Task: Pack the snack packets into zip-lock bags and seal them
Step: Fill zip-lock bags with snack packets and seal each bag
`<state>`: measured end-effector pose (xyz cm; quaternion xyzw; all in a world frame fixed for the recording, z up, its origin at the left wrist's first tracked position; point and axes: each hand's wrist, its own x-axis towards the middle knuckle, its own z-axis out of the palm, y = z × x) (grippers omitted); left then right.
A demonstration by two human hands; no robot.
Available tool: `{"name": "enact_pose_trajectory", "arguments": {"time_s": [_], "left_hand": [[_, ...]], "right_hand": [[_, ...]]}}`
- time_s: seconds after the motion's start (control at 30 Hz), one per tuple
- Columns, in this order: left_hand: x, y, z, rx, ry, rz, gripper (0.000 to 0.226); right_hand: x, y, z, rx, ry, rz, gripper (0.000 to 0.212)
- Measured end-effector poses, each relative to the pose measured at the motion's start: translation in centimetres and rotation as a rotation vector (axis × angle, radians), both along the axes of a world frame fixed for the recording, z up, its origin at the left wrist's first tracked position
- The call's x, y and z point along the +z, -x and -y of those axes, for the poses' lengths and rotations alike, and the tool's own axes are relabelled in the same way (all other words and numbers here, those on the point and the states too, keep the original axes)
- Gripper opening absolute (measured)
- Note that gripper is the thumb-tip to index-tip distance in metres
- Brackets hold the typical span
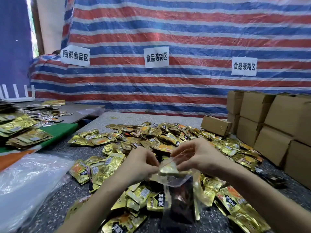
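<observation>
Snack packets (168, 137), gold ones, are lying in a loose heap across the speckled table (50, 211), spreading from our 12 o'clock round to 5 o'clock. Behind it all a striped tarp (185, 31) is hanging at 12 o'clock, with three paper signs (156, 57) sticking to it. Cardboard boxes (277, 123) are standing stacked at 2 o'clock, and a pile of clear plastic (25, 179) is lying at 9 o'clock. We are holding a zip-lock bag (180, 184) right in front of us at 6 o'clock, above the heap, and it is hanging down from our fingers. Our left hand (141, 163) and right hand (198, 157) are sitting close together, each pinching the bag's mouth, where one gold packet (168, 171) is sitting.
</observation>
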<state>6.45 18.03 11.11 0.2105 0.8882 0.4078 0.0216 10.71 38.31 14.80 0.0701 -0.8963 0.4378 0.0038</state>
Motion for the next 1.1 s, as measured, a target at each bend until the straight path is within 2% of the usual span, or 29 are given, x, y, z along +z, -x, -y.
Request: {"name": "enact_pose_trajectory", "arguments": {"time_s": [0.1,0.17,0.27,0.33,0.4,0.47,0.57,0.63,0.67,0.7,0.73,0.77,0.83,0.87,0.93,1.0,1.1], "left_hand": [[-0.2,0.4,-0.1,0.059,0.096,-0.117,0.013],[-0.4,0.2,-0.2,0.081,0.119,-0.178,0.012],[-0.3,-0.8,-1.0,-0.005,-0.027,-0.117,0.011],[0.3,-0.9,-1.2,-0.069,-0.188,-0.028,0.007],[1.4,-0.5,-1.0,-0.158,-0.353,0.157,0.003],[2.3,0.3,-0.6,-0.208,-0.439,0.295,0.006],[1.4,1.3,-0.6,-0.117,-0.502,0.372,0.024],[-0.5,1.6,-0.6,-0.021,-0.536,0.428,0.03],[-1.9,1.5,-0.6,-0.009,-0.502,0.399,0.022],[-3.1,1.5,-0.5,-0.024,-0.378,0.304,0.011],[-4.4,1.5,-0.2,-0.063,-0.197,0.183,0.014],[-5.7,1.5,-0.1,-0.152,0.01,0.083,0.027],[-8.0,1.4,-0.3,-0.352,0.362,-0.015,0.044],[-9.0,1.3,-0.4,-0.401,0.461,-0.056,0.049],[-10.7,1.3,-1.0,-0.393,0.517,-0.204,0.048],[-11.6,1.2,-1.4,-0.339,0.489,-0.419,0.029],[-12.4,1.0,-1.6,-0.328,0.441,-0.515,0.017]], "right_hand": [[0.5,-0.7,-1.2,-0.001,-0.067,0.089,0.045],[0.6,-1.2,-1.9,-0.016,-0.166,0.093,0.044],[1.0,-2.0,-2.9,0.008,-0.294,0.061,0.036],[1.4,-2.4,-3.6,0.006,-0.314,-0.03,0.031],[1.6,-2.6,-4.3,0.024,-0.21,-0.097,0.029],[1.5,-2.9,-5.0,0.048,-0.088,-0.095,0.027],[0.2,-2.9,-5.7,0.055,0.069,-0.024,0.019],[-0.9,-2.8,-6.0,0.07,0.1,-0.026,0.011],[-1.4,-2.9,-6.1,0.081,0.102,-0.024,0.022],[-1.8,-3.0,-6.2,0.095,0.094,-0.002,0.032],[-2.1,-3.2,-6.3,0.114,0.058,0.022,0.039],[-2.3,-3.4,-6.3,0.136,0.007,0.032,0.041],[-2.7,-3.7,-6.5,0.141,-0.08,-0.015,0.034],[-3.0,-3.8,-6.4,0.118,-0.088,-0.065,0.028],[-3.5,-3.9,-6.3,0.078,-0.068,-0.156,0.015],[-3.8,-4.2,-5.9,0.068,-0.004,-0.201,0.006],[-4.2,-4.7,-5.3,0.043,0.148,-0.254,0.003]]}}
